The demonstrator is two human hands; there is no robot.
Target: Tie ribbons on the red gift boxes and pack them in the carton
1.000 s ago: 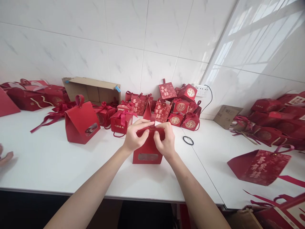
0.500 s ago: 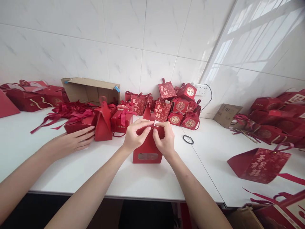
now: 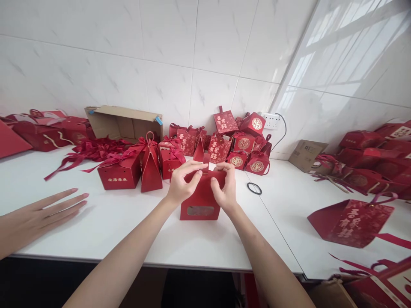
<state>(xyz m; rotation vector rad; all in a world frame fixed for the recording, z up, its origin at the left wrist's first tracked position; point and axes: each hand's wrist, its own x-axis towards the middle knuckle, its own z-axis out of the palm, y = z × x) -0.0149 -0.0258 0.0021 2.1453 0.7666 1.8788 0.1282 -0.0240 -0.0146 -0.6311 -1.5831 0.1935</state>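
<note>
Upright on the white table stands a red gift box (image 3: pixel 201 201) with a small window low in its front and a ribbon loop (image 3: pixel 206 159) at its top. My left hand (image 3: pixel 183 183) is closed at the box's upper left, thumb and forefinger at the top edge beside the ribbon. At the upper right, my right hand (image 3: pixel 225 186) has its thumb against the front panel and its fingers curled over the top. Parts of the fingers behind the box are hidden. Another person's hand (image 3: pixel 54 214) is spread over the table at the left.
A ribbon-tied box (image 3: pixel 118 173) and a pointed red box (image 3: pixel 151 169) stand left of mine. Finished-looking boxes (image 3: pixel 243 143) are stacked by the wall. A black ring (image 3: pixel 254 188) and a patterned gift box (image 3: pixel 351 222) lie to the right. An open carton (image 3: pixel 123 113) stands behind.
My right thumb and forefinger have moved slightly right, away from the top centre. The other person's hand has let go of the ribbon-tied box and drawn back left; that box and the pointed one shifted right.
</note>
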